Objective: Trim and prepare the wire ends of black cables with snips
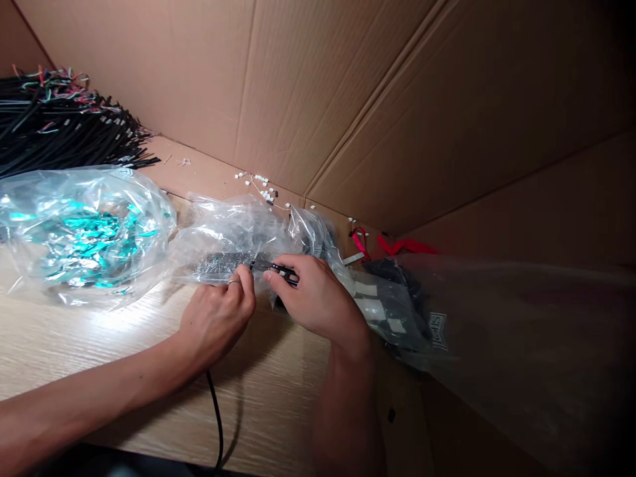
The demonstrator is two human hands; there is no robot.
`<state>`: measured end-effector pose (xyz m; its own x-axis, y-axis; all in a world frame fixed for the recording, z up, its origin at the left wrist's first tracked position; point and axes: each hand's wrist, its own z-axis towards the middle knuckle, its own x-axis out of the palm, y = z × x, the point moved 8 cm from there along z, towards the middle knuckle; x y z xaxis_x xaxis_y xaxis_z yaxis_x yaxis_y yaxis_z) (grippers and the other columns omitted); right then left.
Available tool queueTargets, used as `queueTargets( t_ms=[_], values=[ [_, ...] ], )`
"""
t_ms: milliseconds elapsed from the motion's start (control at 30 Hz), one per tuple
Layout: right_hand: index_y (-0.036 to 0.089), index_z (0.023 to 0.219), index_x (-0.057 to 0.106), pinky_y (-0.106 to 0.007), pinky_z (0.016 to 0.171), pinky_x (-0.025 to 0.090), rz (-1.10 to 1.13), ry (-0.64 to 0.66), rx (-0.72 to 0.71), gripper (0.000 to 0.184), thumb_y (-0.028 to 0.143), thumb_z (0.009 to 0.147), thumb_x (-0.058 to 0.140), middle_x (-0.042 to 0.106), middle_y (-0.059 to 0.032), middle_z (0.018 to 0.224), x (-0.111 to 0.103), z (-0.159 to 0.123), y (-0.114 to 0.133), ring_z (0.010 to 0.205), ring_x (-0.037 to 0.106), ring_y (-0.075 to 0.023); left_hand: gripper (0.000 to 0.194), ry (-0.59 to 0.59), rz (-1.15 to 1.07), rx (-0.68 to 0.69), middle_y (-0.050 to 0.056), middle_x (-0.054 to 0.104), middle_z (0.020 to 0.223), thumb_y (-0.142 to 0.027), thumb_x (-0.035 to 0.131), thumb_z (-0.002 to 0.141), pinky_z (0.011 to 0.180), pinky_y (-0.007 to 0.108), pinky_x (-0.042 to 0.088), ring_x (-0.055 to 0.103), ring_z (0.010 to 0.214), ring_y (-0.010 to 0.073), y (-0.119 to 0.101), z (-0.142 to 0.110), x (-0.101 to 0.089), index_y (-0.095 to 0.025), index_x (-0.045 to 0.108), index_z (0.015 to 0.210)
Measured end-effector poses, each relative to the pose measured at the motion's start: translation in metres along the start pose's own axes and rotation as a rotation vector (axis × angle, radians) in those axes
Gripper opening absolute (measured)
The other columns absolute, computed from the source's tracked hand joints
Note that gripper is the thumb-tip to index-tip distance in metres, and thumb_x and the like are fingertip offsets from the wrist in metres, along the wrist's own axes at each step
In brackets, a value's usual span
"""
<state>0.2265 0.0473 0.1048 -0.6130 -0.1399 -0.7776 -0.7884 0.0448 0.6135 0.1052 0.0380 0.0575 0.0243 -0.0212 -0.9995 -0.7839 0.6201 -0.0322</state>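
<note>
1. The bundled cables [64, 129] at far left are black, tipped with red, green and white wires.
2. The foil [87, 238] on the left is teal (silvery where lit).
3. The strip [223, 265] in the near bag is speckled dark grey.
4. The table [258, 377] shows pale wood grain.

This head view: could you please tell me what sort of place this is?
Probably a cable-assembly workbench: black wires lie bundled on a wooden table beside plastic bags, with cardboard behind.

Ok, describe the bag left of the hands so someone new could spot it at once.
Find the light wood table against the cardboard wall. Left of the left hand lies a clear plastic bag, the only one full of shiny teal pieces; the other bags show dark contents.
</note>
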Motion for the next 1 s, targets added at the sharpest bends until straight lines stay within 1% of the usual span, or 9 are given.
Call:
queueTargets(
  t_ms=[100, 233, 300, 500, 667, 800, 1000],
  values=[
    [0.021, 0.068, 0.045, -0.030, 0.060, 0.029, -0.008, 0.000, 0.015, 0.035, 0.032, 0.098, 0.058, 0.044, 0.0048, 0.061, 0.001, 0.001, -0.002, 0.062, 0.037, -0.0122, 0.049, -0.010, 0.031, 0.012, 0.015, 0.072, 0.074, 0.005, 0.038, 0.090, 0.050, 0.031, 0.051, 0.072, 0.060, 0.0256, -0.002, 0.001, 0.000, 0.002, 0.069, 0.128],
    [0.020, 0.071, 0.057, -0.031, 0.061, 0.029, -0.007, -0.001, 0.034, 0.030, 0.034, 0.098, 0.059, 0.053, 0.0030, 0.065, 0.003, 0.001, -0.005, 0.064, 0.041, -0.0127, 0.055, -0.006, 0.051, 0.038, 0.018, 0.074, 0.079, 0.007, 0.038, 0.088, 0.052, 0.033, 0.056, 0.075, 0.063, 0.0266, -0.005, 0.002, 0.005, 0.008, 0.062, 0.138],
    [0.020, 0.072, 0.059, -0.032, 0.061, 0.029, -0.003, 0.004, 0.043, 0.030, 0.033, 0.098, 0.059, 0.053, 0.0032, 0.065, 0.004, 0.001, -0.007, 0.063, 0.041, -0.0127, 0.056, -0.013, 0.062, 0.052, 0.018, 0.075, 0.080, 0.007, 0.039, 0.087, 0.053, 0.033, 0.057, 0.075, 0.064, 0.0271, -0.006, 0.002, 0.006, 0.009, 0.062, 0.138],
    [0.019, 0.069, 0.059, -0.031, 0.061, 0.030, 0.007, 0.008, 0.051, 0.032, 0.033, 0.097, 0.059, 0.051, 0.0033, 0.064, 0.006, 0.003, -0.010, 0.064, 0.040, -0.0129, 0.052, -0.019, 0.068, 0.062, 0.018, 0.074, 0.079, 0.008, 0.041, 0.088, 0.052, 0.033, 0.058, 0.077, 0.064, 0.0278, -0.007, 0.002, 0.006, 0.010, 0.064, 0.134],
    [0.020, 0.065, 0.052, -0.031, 0.061, 0.030, -0.002, 0.001, 0.049, 0.033, 0.032, 0.095, 0.060, 0.045, 0.0044, 0.061, 0.005, 0.003, -0.010, 0.062, 0.036, -0.0125, 0.052, -0.037, 0.084, 0.079, 0.018, 0.074, 0.077, 0.009, 0.040, 0.087, 0.050, 0.033, 0.058, 0.076, 0.062, 0.0281, -0.007, 0.001, 0.007, 0.012, 0.064, 0.133],
    [0.021, 0.063, 0.046, -0.031, 0.061, 0.028, -0.008, 0.001, 0.055, 0.036, 0.031, 0.095, 0.060, 0.038, 0.0049, 0.060, 0.005, 0.004, -0.010, 0.062, 0.033, -0.0126, 0.052, -0.050, 0.103, 0.086, 0.018, 0.075, 0.078, 0.009, 0.041, 0.086, 0.049, 0.033, 0.058, 0.076, 0.062, 0.0275, -0.009, 0.001, 0.008, 0.011, 0.065, 0.132],
    [0.021, 0.062, 0.045, -0.031, 0.061, 0.028, 0.009, 0.012, 0.037, 0.037, 0.029, 0.094, 0.060, 0.037, 0.0054, 0.059, 0.004, 0.004, -0.010, 0.060, 0.031, -0.0120, 0.052, -0.081, 0.127, 0.104, 0.018, 0.075, 0.078, 0.009, 0.042, 0.084, 0.048, 0.031, 0.058, 0.076, 0.061, 0.0265, -0.012, 0.000, 0.008, 0.011, 0.066, 0.130]
  ],
)
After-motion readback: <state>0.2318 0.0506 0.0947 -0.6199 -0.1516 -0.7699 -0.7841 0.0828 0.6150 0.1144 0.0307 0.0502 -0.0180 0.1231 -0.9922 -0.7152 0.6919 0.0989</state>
